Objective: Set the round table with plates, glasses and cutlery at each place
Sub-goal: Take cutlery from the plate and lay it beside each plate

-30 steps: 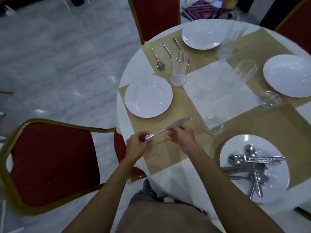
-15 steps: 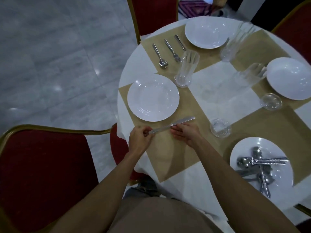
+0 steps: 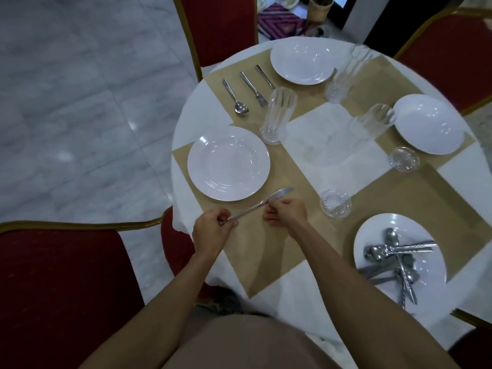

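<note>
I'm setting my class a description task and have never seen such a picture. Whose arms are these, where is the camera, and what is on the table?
No machine here: a person wears one camera on the head, looking down at their own arms. The left hand and right hand together hold a knife beside an empty white plate on the round table. To the right, another plate carries a heap of loose cutlery. Farther off lie a spoon, a fork, glasses and two more plates.

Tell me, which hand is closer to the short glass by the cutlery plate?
Right. The right hand is just beside the short glass; the left hand, holding the knife, is farther off.
</note>
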